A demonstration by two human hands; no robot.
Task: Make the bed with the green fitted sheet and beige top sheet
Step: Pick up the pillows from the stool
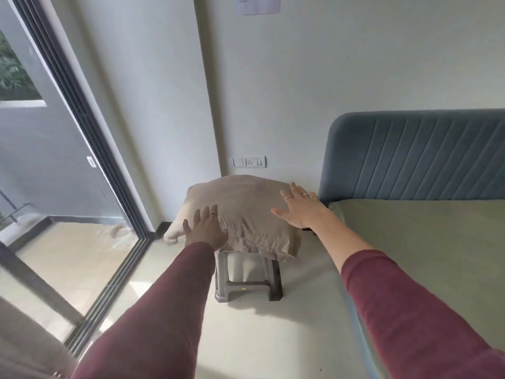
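A: Where is the green fitted sheet (426, 258) seen?

B: It is stretched flat over the mattress at the right, up against the blue padded headboard (415, 154).

A: And the beige pillow (240, 214)?

B: It is laid on a grey plastic stool (247, 277) just beside the bed's corner, overhanging the stool on all visible sides.

A: How are the hands placed?

B: The left hand (206, 228) is laid flat on the pillow's near left part, its fingers spread. The right hand (300, 207) is laid on the pillow's right end, fingers spread and straight; nothing is pinched. Maroon sleeves are worn on both arms.

A: What is seen around?

B: A switch plate (249, 161) is fixed on the white wall above the pillow, and a glass sliding door (68, 187) stands at the left.
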